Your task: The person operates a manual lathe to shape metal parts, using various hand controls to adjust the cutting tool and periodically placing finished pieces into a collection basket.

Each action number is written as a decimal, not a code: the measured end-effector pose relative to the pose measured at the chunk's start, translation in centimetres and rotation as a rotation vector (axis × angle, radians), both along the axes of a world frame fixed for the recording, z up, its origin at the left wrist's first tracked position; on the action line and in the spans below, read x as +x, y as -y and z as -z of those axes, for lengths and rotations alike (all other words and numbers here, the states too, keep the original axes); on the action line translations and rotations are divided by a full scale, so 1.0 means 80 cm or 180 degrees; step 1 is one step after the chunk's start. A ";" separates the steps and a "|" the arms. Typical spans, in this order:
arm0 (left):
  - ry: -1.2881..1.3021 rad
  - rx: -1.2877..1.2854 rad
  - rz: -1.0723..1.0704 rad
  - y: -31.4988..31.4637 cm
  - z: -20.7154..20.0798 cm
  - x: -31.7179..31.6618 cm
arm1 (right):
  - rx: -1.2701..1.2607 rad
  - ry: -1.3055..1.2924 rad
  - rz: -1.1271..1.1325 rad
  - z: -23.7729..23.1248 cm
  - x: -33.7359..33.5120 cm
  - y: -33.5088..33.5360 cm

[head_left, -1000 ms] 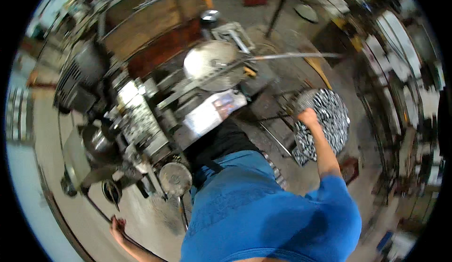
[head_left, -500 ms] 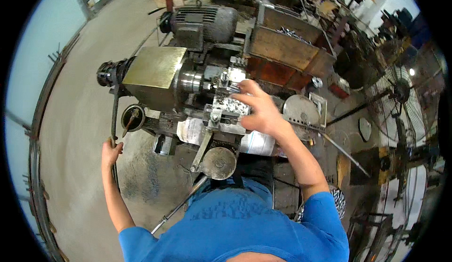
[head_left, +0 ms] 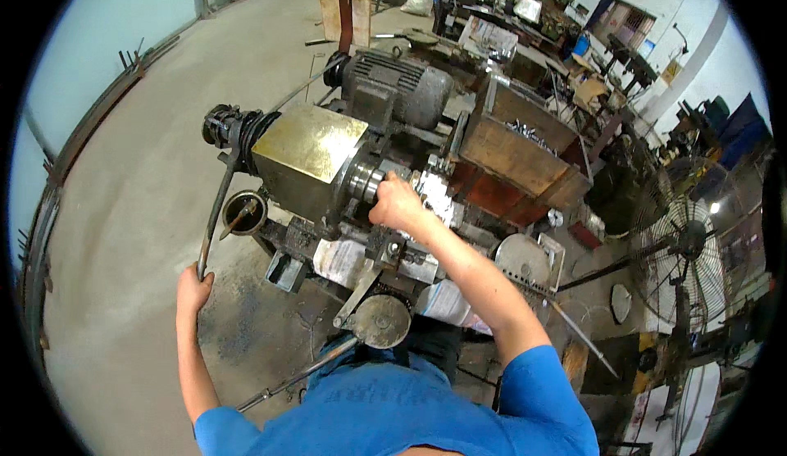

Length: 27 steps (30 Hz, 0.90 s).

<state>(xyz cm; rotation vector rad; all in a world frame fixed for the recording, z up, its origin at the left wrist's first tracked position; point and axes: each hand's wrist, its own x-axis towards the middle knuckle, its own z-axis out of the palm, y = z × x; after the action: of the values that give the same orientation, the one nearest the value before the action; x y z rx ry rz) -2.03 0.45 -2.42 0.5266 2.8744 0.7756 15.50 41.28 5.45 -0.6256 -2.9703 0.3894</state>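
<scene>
My left hand is wrapped round the lower end of a long dark lever, which slants up to the left end of a lathe headstock with a yellowish metal top. My right hand is at the shiny round spindle nose on the headstock's right side. Its fingers are bent together there, and whatever they hold is hidden behind them. Just right of that hand lies the chip-covered tool slide. Below my right forearm sits a round metal handwheel disc with a flat arm.
Behind the headstock stands an electric motor. A rusty metal bin holds metal pieces at the back right. A small pot with a brush hangs at the lathe's front left. At right stands a caged fan.
My right hand has moved from over the tool slide left to the spindle nose, its spread fingers now closed. My left hand stays on the lever, which has swung slightly. The view has shifted.
</scene>
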 end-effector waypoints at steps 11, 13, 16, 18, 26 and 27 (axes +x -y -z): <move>-0.1137 -0.1063 0.0053 0.047 -0.012 -0.066 | -0.0139 -0.0235 0.0257 -0.012 -0.010 0.011; -0.1885 -0.1715 -0.0024 0.080 -0.013 -0.143 | -0.0092 -0.0291 0.0038 -0.020 -0.014 0.010; -0.1853 -0.1591 0.0321 0.073 -0.017 -0.175 | 0.0026 -0.0209 0.0077 -0.016 -0.008 0.006; -0.1754 -0.1216 -0.0090 0.064 0.002 -0.176 | 0.0143 -0.0293 0.0098 -0.025 0.003 0.011; 0.0566 0.0172 0.0279 -0.080 0.179 -0.030 | -0.0213 -0.1717 0.0181 -0.072 0.204 -0.012; 0.1198 0.0078 0.0430 -0.102 0.203 -0.006 | -0.0013 -0.1509 0.0486 -0.066 0.236 -0.017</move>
<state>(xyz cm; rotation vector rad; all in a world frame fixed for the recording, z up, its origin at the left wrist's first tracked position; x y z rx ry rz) -2.51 8.59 -18.67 0.5089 2.4614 0.7924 34.38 42.67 10.72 -0.6489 -2.4573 0.4569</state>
